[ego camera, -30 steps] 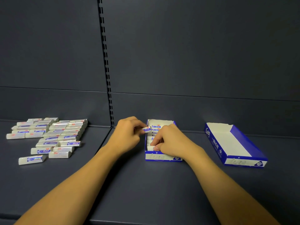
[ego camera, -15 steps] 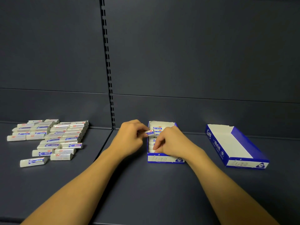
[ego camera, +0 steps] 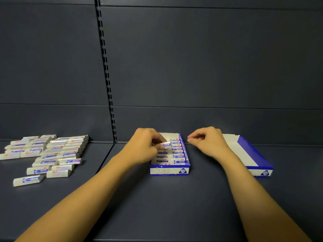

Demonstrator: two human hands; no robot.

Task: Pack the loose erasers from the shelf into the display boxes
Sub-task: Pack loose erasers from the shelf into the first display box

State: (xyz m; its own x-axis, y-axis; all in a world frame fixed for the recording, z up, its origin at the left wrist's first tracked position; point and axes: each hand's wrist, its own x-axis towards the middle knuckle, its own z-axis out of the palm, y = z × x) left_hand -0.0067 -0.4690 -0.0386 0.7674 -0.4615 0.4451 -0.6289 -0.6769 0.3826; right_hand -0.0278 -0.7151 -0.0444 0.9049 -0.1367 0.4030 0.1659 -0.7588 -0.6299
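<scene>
Left of the near box point(ego camera: 169, 170) the loose erasers point(ego camera: 45, 154) wait on the shelf point(ego camera: 157, 206); the left hand point(ego camera: 145, 149) pinches one eraser point(ego camera: 166, 144) over its rows; the right hand point(ego camera: 208, 142) has just drawn clear to the box's right (loosely curled, holding nothing), so seating falls to the left; the empty box point(ego camera: 251, 154) lies beyond.

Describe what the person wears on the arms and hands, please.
Nothing shows on them. Both forearms are bare up to the frame's lower edge, with no sleeve in view. The left hand and right hand carry no glove, ring, watch or bracelet.
</scene>
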